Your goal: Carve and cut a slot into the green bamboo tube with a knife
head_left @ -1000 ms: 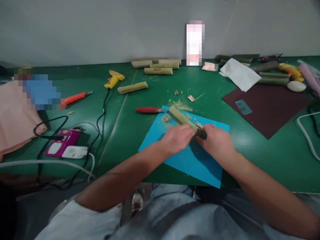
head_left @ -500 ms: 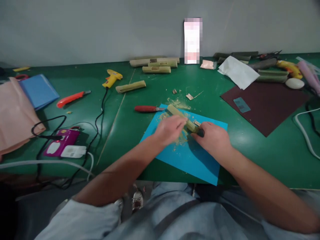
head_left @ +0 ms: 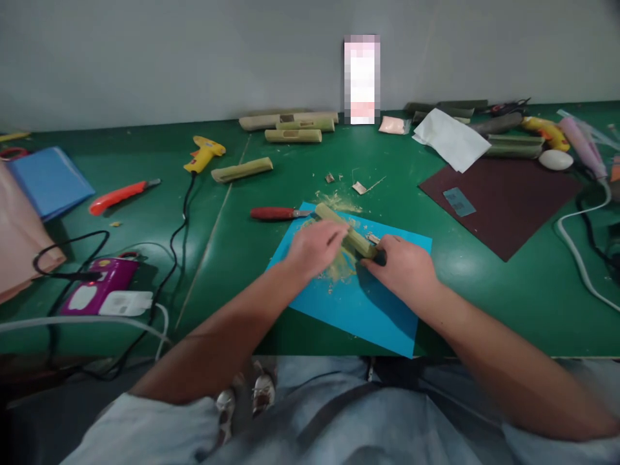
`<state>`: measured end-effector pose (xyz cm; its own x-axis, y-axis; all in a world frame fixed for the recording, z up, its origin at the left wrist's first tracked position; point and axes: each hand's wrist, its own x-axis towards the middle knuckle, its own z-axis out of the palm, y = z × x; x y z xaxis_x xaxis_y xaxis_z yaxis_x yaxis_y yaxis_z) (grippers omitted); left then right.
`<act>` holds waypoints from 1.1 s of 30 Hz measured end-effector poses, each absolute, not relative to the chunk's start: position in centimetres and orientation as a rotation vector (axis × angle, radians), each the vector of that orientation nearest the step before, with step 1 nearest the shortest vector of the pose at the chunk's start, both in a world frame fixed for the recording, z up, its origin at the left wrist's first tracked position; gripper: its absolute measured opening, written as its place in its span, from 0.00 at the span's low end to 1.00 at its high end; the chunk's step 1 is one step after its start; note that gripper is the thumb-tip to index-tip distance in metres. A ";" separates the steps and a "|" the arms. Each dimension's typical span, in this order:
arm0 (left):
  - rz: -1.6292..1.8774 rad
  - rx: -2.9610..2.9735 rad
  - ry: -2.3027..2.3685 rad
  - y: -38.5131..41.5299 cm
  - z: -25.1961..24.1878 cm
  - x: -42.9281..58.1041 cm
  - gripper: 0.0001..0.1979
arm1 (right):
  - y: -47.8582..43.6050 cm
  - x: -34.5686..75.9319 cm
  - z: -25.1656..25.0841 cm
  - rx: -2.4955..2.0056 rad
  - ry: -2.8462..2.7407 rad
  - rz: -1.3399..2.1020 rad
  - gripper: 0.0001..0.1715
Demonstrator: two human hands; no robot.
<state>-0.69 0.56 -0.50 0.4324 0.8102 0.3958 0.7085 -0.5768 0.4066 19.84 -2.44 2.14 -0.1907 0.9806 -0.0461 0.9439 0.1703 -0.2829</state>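
Over a flat blue sheet [head_left: 349, 312], left hand [head_left: 316, 247] and right hand [head_left: 405, 261] grip a pale-green bamboo tube [head_left: 360, 241]; loose yellowish shavings [head_left: 339, 267] could cause slipping.

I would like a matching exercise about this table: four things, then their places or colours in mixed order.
Things
1. Nearest bamboo piece
2. Red-handled knife
3. Glue gun
4. White paper

Places or colours
A. yellow, with a black cord
B. overlapping the maroon sheet
C. at the left hand and right hand
D. reaching over the blue sheet's edge

Pairs: 1-C; 2-D; 3-A; 4-B
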 end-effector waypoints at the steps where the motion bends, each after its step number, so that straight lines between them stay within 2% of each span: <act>1: 0.890 2.490 1.379 0.6 -0.5 -0.7 0.15 | -2.4 19.8 2.2 -1.895 -2.286 0.383 0.16; 5: 0.633 2.516 1.155 0.5 -0.4 -0.6 0.14 | -2.5 19.8 2.4 -1.908 -2.297 0.397 0.15; 9: 0.811 2.477 1.324 0.4 -0.3 -0.4 0.14 | -2.5 19.8 2.5 -1.930 -2.287 0.405 0.17; 14: 0.627 2.527 1.144 0.7 -0.5 -0.7 0.13 | -2.6 19.7 2.4 -1.927 -2.305 0.356 0.15; 18: 0.820 2.493 1.386 1.2 -0.5 -1.4 0.14 | -2.7 19.7 2.4 -1.937 -2.294 0.341 0.16; 23: 0.567 2.528 1.113 -0.7 -0.1 0.5 0.14 | -2.9 20.0 2.1 -1.874 -2.321 0.289 0.13; 33: 0.941 2.375 1.386 3.0 -0.6 -2.3 0.11 | -2.7 19.9 2.2 -1.882 -2.301 0.278 0.15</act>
